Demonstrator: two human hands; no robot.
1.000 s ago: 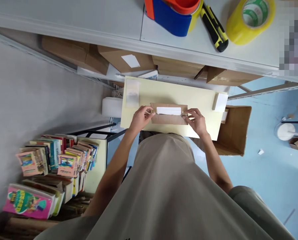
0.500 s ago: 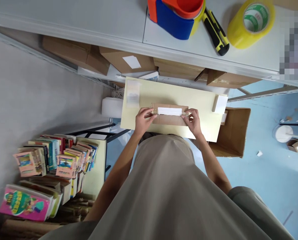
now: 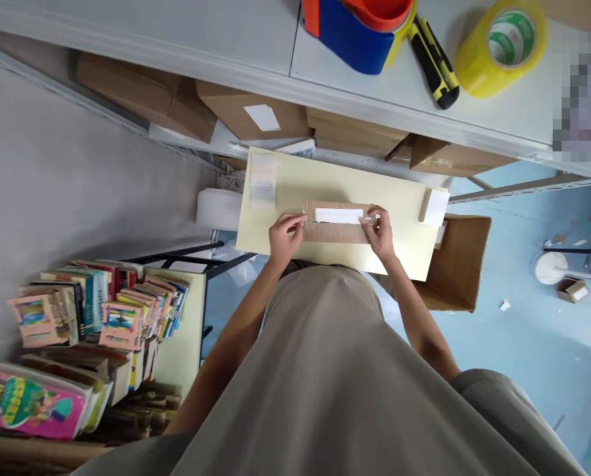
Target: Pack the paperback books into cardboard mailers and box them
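Overhead, one grey shelf (image 3: 176, 33) runs across the top, and beneath it stand at least four brown boxes (image 3: 256, 116), one of them bearing a blank white sticker. One open carton (image 3: 461, 264) sits on the blue floor at the right. One pale yellow board (image 3: 335, 182) serves as the work surface; on it lies one flat brown parcel (image 3: 338, 231), at the middle of the board near its close edge, with one white label (image 3: 339, 215) along its top. Any print on that label is too small to read. The left hand (image 3: 284, 237) pinches the parcel's left end between thumb and fingertips, and the right hand (image 3: 381, 231) pinches the right end the same way, so both are closed on the parcel, apparently on a strip of clear tape stretched across it. Two more things rest on the board: one clear-wrapped slip (image 3: 263, 182) at the left corner and one small white block (image 3: 434, 206) at the right edge. At lower left stand many books (image 3: 102, 311), too crowded to count, their titles unreadable. On the shelf are one blue-and-orange tape dispenser (image 3: 357, 30), one yellow tape roll (image 3: 501, 46) with green print on its core, illegible, and one yellow-and-black knife (image 3: 434, 63).
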